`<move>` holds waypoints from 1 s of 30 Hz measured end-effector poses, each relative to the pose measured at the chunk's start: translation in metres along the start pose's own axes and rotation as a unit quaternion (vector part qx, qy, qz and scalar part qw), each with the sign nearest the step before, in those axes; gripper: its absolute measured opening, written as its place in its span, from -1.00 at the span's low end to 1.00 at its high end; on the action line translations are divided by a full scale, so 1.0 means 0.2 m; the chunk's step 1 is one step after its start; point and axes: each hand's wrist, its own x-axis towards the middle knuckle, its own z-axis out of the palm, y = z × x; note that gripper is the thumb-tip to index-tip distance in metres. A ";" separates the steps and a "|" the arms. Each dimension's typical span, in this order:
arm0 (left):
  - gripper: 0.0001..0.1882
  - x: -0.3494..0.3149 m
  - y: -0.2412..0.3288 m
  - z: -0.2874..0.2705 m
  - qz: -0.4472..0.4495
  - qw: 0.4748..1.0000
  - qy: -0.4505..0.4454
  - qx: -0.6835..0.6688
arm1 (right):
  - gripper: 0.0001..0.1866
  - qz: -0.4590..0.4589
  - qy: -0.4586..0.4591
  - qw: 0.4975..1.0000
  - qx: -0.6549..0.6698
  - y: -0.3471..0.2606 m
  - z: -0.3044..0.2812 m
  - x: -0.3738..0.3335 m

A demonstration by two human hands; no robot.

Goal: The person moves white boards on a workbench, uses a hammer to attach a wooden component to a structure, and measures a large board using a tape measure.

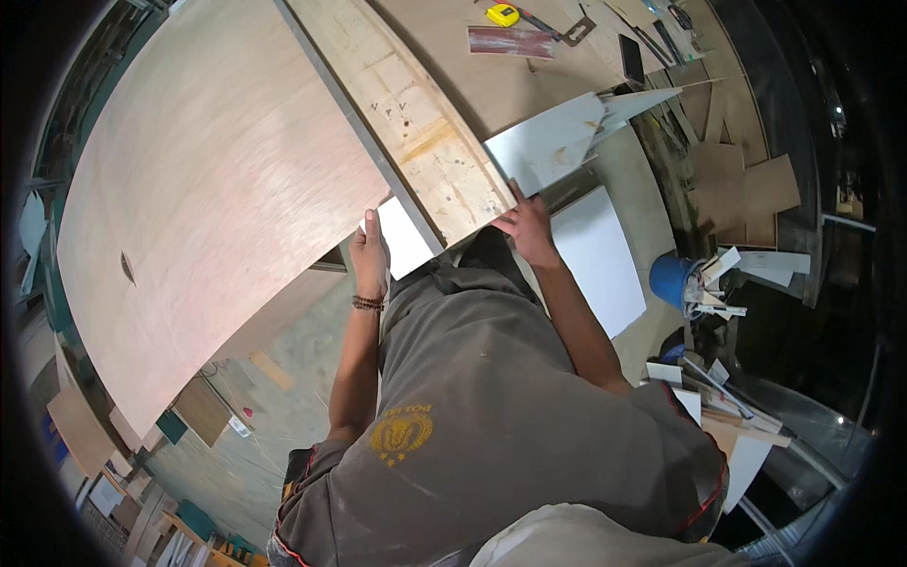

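My left hand [370, 257] is closed on the edge of a white panel [404, 238], its thumb lying on top. That panel reaches under a long wooden plank [425, 142] with a grey strip [354, 118] along its left side. At the plank's near right corner is my right hand [529, 230], its fingers bent around the edge and partly hidden beneath. Just beyond the right hand lies a white sheet piece [548, 142]; whether it joins the panel in my left hand is hidden under the plank.
A broad plywood sheet [217, 189] fills the left. At the far right of the bench lie a yellow tape measure [503, 15], a reddish strip [511, 42] and a phone [631, 59]. A white board [597, 260] and a blue bucket of offcuts [668, 281] stand to my right.
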 end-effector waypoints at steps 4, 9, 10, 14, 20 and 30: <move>-0.52 -0.03 0.08 -0.09 0.025 0.979 0.037 0.201 | -0.47 -0.063 -0.007 0.998 -0.025 -0.09 0.10 -0.13; -0.33 -0.26 0.30 -0.02 0.154 0.968 0.024 0.196 | -0.53 -0.250 0.065 0.955 -0.149 -0.22 0.31 -0.47; -0.29 -0.31 0.36 0.00 0.179 0.970 -0.014 0.161 | -0.56 -0.335 0.041 0.932 -0.129 -0.19 0.33 -0.50; -0.07 -0.52 0.38 -0.09 0.236 0.939 -0.185 0.169 | -0.66 -0.617 -0.106 0.697 -0.350 -0.21 0.48 -0.55; -0.09 -0.68 0.12 -0.27 0.053 0.962 -0.238 -0.127 | -0.40 -0.709 -0.303 0.484 -0.413 -0.12 0.84 -0.65; -0.33 -0.72 0.21 -0.05 0.052 0.906 0.093 -0.409 | -0.50 -0.567 -0.476 0.362 -0.566 0.00 1.01 -0.59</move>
